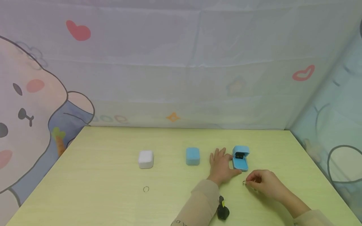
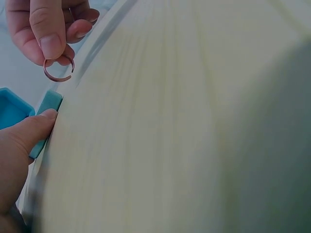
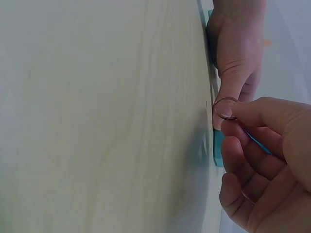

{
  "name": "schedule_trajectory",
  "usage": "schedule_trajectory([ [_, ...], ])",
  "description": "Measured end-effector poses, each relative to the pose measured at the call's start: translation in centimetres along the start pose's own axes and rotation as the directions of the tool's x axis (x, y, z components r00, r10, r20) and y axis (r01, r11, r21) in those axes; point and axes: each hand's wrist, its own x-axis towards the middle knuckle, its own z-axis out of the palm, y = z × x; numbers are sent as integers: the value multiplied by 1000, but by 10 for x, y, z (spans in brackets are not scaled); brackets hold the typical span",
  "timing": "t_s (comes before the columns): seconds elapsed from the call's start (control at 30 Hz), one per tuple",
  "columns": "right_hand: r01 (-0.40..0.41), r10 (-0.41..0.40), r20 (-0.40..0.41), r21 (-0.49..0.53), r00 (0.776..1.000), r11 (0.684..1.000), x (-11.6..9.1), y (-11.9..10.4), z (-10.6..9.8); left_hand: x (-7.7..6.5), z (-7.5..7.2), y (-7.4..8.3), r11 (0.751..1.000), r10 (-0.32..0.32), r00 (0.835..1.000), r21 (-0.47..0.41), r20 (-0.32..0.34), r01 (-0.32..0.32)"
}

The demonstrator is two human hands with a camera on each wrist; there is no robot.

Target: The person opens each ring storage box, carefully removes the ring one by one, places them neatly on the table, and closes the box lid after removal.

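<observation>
An open light-blue ring box (image 1: 240, 164) stands at the right of the table, lid up, with a dark slot inside. My left hand (image 1: 221, 166) holds it, thumb on the front of its base (image 2: 48, 104) and index finger at its left side; the other fingers spread out. Just in front of the box, my right hand (image 1: 266, 183) pinches a thin ring (image 1: 244, 182) between thumb and fingertips. In the left wrist view the ring (image 2: 58, 77) shows a small gap in its band. The right wrist view shows the ring (image 3: 225, 116) in front of the left thumb.
A closed blue box (image 1: 193, 156) stands left of my left hand, and a white box (image 1: 145, 159) farther left. Another ring (image 1: 145, 189) lies in front of the white box. A small black object (image 1: 223, 211) lies beside my left sleeve. A printed cloth (image 1: 181, 62) hangs behind the table.
</observation>
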Motion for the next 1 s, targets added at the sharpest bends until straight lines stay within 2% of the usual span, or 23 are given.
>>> schedule_trajectory([
  [0.57, 52, -55, 104, 29, 993, 998, -4, -1, 1, 0, 1, 0, 1000, 4, 1000, 1, -7, -4],
  [1.0, 73, -81, 123, 72, 989, 995, -8, -3, 1, 0, 1, -1, 1000, 12, 1000, -7, -5, -12],
])
